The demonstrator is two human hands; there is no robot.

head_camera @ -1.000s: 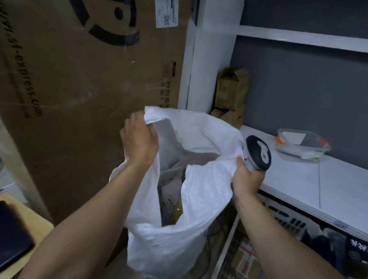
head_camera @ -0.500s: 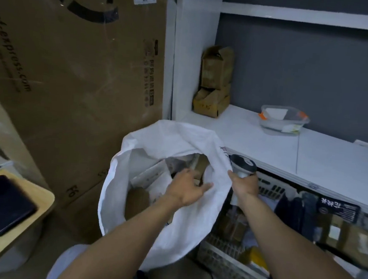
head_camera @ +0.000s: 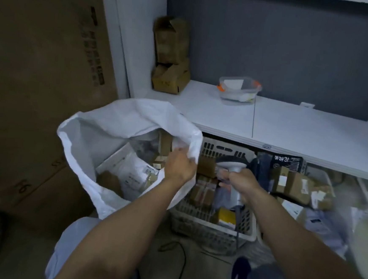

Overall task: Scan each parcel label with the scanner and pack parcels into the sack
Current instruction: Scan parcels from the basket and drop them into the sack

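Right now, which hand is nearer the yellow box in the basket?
Right. The right hand, gripping the scanner, is close by the yellow box; the left hand grips the sack rim, further off to its left.

The tips of the left hand's (head_camera: 179, 167) fingers (head_camera: 177, 154) are tucked into the fold of the sack's (head_camera: 114, 120) edge. The right hand's (head_camera: 244, 184) fingers (head_camera: 225, 175) are blurry, and they cover the middle of the scanner (head_camera: 232, 163). Labels on the parcels (head_camera: 136, 173) left of the fingers are too small to read. Far right of the fingers, a pale blurry thing (head_camera: 367, 237) is cut off by the edge.
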